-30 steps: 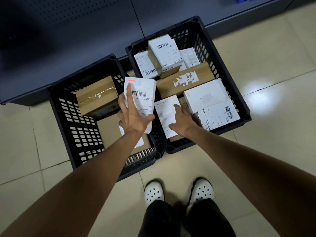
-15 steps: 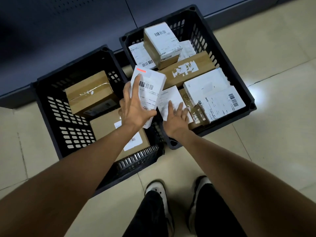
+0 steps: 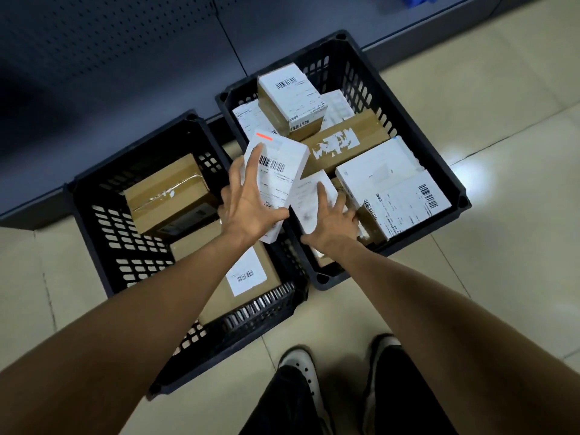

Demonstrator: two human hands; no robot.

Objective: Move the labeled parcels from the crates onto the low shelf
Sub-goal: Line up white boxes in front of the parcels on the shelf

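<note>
Fingers of left hand gripping barcoded white parcel centre-frame, right hand splayed flat on smaller white parcel.

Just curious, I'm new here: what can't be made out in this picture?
Head view only.
Label print on the white parcel in the left hand: too small, blurred.
Small white parcel: near end under the right hand.
Flat brown parcel, left crate: partly behind the left forearm.
Blue item on the shelf: cut by top edge.
</note>
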